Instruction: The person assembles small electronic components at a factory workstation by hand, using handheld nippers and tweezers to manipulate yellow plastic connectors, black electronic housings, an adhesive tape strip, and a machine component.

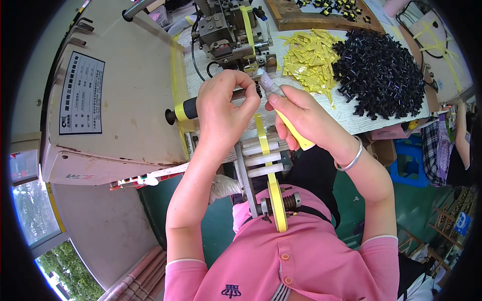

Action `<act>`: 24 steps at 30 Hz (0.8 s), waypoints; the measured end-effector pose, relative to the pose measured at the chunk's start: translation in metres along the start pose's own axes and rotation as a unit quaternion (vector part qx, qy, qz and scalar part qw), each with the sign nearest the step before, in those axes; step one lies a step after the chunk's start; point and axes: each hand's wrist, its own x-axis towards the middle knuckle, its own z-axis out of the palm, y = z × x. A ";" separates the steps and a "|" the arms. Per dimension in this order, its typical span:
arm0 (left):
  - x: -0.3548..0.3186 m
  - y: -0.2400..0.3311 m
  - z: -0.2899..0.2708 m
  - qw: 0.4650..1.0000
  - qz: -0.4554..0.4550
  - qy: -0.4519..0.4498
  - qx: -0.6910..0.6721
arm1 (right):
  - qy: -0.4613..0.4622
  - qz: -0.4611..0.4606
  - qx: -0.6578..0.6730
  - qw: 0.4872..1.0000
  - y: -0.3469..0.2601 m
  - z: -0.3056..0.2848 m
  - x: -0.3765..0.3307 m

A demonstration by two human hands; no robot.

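Your right hand grips the tool, yellow handle toward near right, grey head pointing far left at the machine. Your left hand is curled just left of it, thumb and index tips close together; can't tell if anything's pinched there. Black bar passes behind your left hand, contact unclear. Yellow tape runs between your wrists, over white rollers, down to the reel on the near side. Right on the worktop: yellow strips, black parts touching them farther right. Wooden tray on the far side, cabinet left
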 end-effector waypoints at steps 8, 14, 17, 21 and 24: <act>-0.001 -0.002 0.000 1.000 0.012 -0.005 -0.023 | -0.079 0.105 -0.026 0.991 -0.031 -0.016 0.009; -0.003 0.014 -0.004 0.979 -0.096 0.054 -0.173 | -0.078 0.106 0.027 0.991 -0.025 -0.013 0.014; -0.009 0.009 -0.026 0.965 -0.131 0.066 -0.218 | -0.015 0.006 0.039 0.999 -0.014 -0.006 0.005; -0.019 0.027 -0.046 0.994 -0.101 0.033 -0.011 | 0.102 -0.113 0.121 0.981 0.006 -0.004 -0.004; -0.030 0.041 -0.047 0.994 -0.072 -0.059 0.065 | 0.135 -0.155 0.029 0.978 0.012 -0.004 -0.009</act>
